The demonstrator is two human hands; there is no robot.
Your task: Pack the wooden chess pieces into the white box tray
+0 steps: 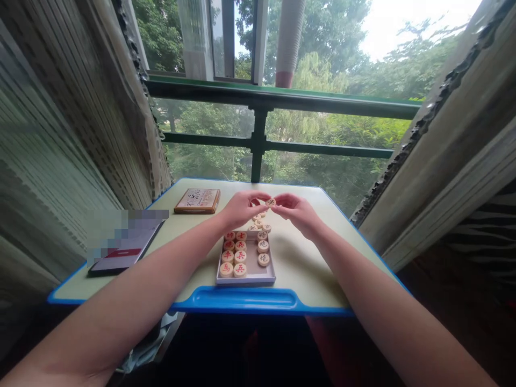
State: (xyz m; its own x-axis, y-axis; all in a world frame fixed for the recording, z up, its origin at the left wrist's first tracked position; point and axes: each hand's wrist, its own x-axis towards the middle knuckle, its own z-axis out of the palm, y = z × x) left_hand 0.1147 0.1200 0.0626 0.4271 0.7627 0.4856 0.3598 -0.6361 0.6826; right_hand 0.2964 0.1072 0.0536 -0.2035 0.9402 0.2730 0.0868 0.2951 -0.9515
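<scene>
Head view shows a round wooden game piece [270,202] pinched between the fingertips of both hands, held above the far end of a shallow box [245,278]. Coming in from the lower left with the forearm stretched across the table, the left hand [241,208] curls its fingers and thumb toward the piece, touching its left side. From the lower right, the right hand [297,211] reaches in palm-down, its fingertips closed on the piece's right side. Whether either hand carries more pieces, I cannot tell.

Below the hands, the box holds more round pieces [234,255]: two rows with red characters along its left side, and a few with dark characters on the right. Several loose pieces [258,221] lie bunched at the box's far end, just under the hands.

All this sits on a pale table [306,269] with a blue rim. A flat wooden case [197,201] lies at the far left, and a dark phone [121,257] near the left edge. Beyond is a green window railing [258,134].
</scene>
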